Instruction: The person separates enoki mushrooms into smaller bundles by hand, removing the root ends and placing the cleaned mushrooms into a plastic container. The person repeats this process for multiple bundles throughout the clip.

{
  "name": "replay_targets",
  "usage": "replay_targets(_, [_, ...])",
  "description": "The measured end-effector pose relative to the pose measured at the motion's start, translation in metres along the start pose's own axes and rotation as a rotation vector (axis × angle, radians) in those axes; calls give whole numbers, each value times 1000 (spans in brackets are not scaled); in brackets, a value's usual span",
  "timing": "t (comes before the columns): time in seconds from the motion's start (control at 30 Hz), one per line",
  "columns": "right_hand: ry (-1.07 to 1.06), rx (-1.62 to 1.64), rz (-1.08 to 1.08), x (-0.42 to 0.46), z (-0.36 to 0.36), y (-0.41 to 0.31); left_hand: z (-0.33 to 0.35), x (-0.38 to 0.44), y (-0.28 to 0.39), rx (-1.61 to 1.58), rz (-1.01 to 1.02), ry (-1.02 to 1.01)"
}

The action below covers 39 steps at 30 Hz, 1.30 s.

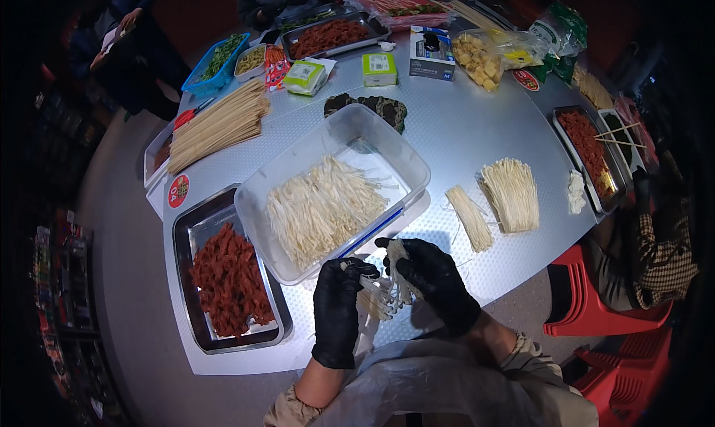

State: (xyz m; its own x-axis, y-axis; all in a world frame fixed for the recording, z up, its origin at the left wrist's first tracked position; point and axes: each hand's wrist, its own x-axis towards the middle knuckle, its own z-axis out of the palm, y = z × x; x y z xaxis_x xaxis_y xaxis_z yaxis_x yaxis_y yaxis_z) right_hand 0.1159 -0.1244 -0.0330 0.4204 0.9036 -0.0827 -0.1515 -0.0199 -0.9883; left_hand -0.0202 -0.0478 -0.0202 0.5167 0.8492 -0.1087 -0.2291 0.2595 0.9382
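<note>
Black gloves cover both my hands. My left hand (338, 307) pinches a small bunch of enoki mushrooms (375, 301), its caps hanging down. Close beside it, my right hand (433, 279) grips another enoki strand bundle (397, 259). Both are just in front of a clear plastic bin (410, 153), where many loose enoki mushrooms (327, 209) lie in a heap. To the right on the metal table (447, 122) rest a thin enoki bunch (471, 219) and a thicker enoki clump (510, 195). Left of the bin, a steel tray (187, 293) holds red marinated meat strips (232, 282).
Bamboo skewers (220, 128) lie at the left, near a blue basket (192, 81) of greens. Tissue packs (380, 69), a glove box (432, 53) and a bag of yellow pieces (480, 58) stand at the back. A person (665, 248) sits at the right by red stools (592, 310).
</note>
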Motion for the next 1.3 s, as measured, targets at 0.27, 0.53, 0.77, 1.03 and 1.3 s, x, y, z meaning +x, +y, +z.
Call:
replay_targets(0.27, [2, -161, -183, -2, 12, -1, 8, -2, 1, 348, 30, -6])
replay_targets(0.53, [-107, -68, 51, 9, -6, -28, 15, 15, 16, 387, -84, -41])
replay_targets(0.77, [13, -498, -478, 29, -11, -4, 12, 32, 6, 479, 23, -74])
replay_targets(1.03, [149, -270, -214, 27, -7, 0, 24, 39, 1, 270, -14, -54])
replay_targets(1.3, [366, 519, -98, 39, -37, -11, 16, 46, 28, -76, -55, 65])
